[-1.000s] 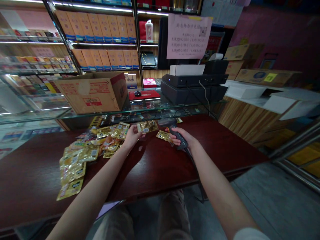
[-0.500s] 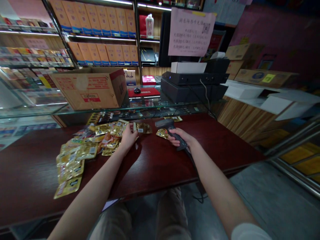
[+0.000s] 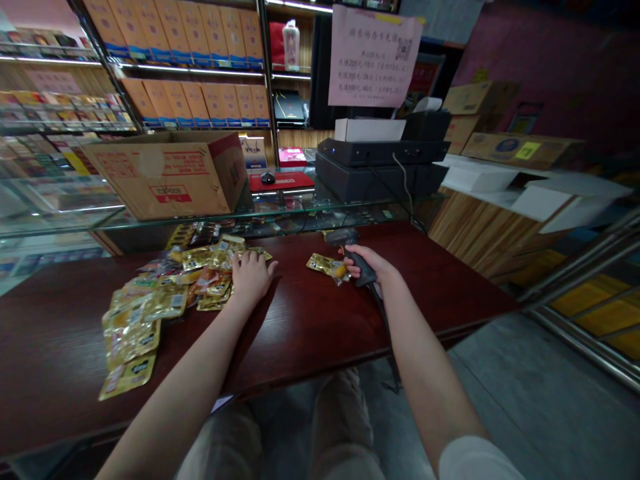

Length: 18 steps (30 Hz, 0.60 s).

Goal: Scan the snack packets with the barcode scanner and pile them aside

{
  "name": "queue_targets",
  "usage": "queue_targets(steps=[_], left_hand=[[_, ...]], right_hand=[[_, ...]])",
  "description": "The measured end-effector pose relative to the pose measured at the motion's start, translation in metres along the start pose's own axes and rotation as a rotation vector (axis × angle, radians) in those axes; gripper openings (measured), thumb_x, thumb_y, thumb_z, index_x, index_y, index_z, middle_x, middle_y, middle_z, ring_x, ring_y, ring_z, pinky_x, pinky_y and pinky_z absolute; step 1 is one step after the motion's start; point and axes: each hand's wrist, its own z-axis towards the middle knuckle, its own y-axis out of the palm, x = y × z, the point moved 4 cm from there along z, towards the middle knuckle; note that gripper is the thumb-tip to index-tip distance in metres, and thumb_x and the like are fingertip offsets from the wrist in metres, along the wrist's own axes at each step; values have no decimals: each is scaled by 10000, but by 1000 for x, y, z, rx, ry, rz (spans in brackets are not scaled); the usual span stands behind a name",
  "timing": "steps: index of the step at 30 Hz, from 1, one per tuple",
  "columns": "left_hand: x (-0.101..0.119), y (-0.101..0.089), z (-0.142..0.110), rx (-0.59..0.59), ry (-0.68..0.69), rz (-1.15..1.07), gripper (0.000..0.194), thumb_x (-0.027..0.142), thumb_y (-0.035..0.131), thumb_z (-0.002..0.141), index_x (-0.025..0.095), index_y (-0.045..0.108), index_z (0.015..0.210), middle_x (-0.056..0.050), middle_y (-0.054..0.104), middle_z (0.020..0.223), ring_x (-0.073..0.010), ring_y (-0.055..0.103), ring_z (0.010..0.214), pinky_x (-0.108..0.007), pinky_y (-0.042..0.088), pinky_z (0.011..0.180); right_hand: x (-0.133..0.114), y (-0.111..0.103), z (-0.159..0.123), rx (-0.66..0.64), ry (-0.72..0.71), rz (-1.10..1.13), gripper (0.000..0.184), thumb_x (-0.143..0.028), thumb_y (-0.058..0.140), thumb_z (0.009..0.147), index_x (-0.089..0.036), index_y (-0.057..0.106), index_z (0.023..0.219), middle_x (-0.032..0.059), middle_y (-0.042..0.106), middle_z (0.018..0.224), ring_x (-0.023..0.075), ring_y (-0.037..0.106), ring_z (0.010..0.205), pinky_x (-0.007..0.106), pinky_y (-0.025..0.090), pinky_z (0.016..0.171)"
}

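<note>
On the head camera I see my right hand [image 3: 369, 265] closed around the grip of a barcode scanner [image 3: 341, 236], fingers wrapped and thumb on top, a firm hold that seems meant to keep the scanner's nose up and pointing forward over the counter [image 3: 310, 327]. Its black cord [image 3: 386, 327] drops from the butt past the counter's edge, so the scanner looks tethered to something below. A single gold foil packet [image 3: 325, 267] lies on the dark red wood just beside those fingers, apparently set apart from the others, perhaps to sit within the scanner's easy reach. My left hand [image 3: 251, 277] rests palm down on the near side of the heap of gold foil packets [image 3: 140, 313], fingers loosely curved and slightly spread; I cannot tell whether they have hold of any packet or only lie on top. The heap spreads toward the left of the counter, well apart from the lone packet, with bare wood between my hands. Behind it all, a glass display case [image 3: 65, 220] carries a cardboard box [image 3: 165, 177] and a cash register [image 3: 380, 173].
</note>
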Motion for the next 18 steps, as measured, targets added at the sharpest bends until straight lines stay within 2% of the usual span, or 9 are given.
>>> queue_targets(steps=[3, 5, 8, 10, 12, 14, 18], left_hand=[[17, -7, 5, 47, 104, -42, 453, 405, 413, 967, 95, 652, 1195, -230, 585, 1336, -378, 440, 1354, -611, 146, 1178], [37, -5, 13, 11, 230, -136, 436, 379, 432, 962, 125, 606, 1271, -189, 551, 1404, -334, 450, 1362, -549, 180, 1198], [64, 12, 30, -160, 328, -323, 517, 387, 486, 934, 170, 500, 1403, -142, 490, 1487, -301, 496, 1328, -474, 344, 1135], [76, 28, 38, -286, 367, -412, 588, 380, 531, 906, 202, 442, 1459, -117, 469, 1512, -292, 479, 1343, -456, 377, 1107], [82, 41, 43, -359, 382, -441, 588, 387, 548, 893, 236, 458, 1455, -98, 508, 1474, -298, 476, 1333, -465, 374, 1098], [81, 47, 45, -377, 364, -416, 547, 428, 549, 890, 245, 523, 1405, -102, 547, 1400, -318, 494, 1287, -482, 384, 1072], [71, 41, 45, -407, 271, -314, 543, 503, 618, 825, 206, 608, 1279, -152, 529, 1327, -360, 500, 1243, -511, 409, 1017]], right_hand=[[-8, -5, -2, 1, -76, 96, 146, -318, 529, 901, -176, 530, 933, -75, 447, 527, 60, 324, 367, 175, 297, 357], [-13, -11, -4, 15, -118, 146, 149, -329, 546, 894, -183, 527, 919, -80, 435, 526, 55, 312, 363, 173, 286, 357], [-15, -19, -4, 63, -121, 154, 156, -331, 576, 883, -187, 521, 905, -78, 441, 527, 55, 328, 366, 174, 288, 362], [-13, -20, -3, 87, -89, 135, 152, -324, 574, 885, -183, 520, 900, -74, 450, 525, 58, 341, 371, 177, 295, 366], [-11, -18, -2, 87, -68, 123, 144, -315, 560, 894, -175, 523, 903, -72, 456, 525, 57, 348, 375, 177, 298, 369], [-10, -16, -2, 68, -68, 121, 148, -314, 562, 894, -173, 524, 911, -75, 458, 527, 55, 348, 378, 175, 295, 370], [-10, -12, -2, 29, -67, 103, 180, -330, 590, 877, -173, 526, 937, -81, 461, 537, 55, 355, 382, 176, 288, 370]])
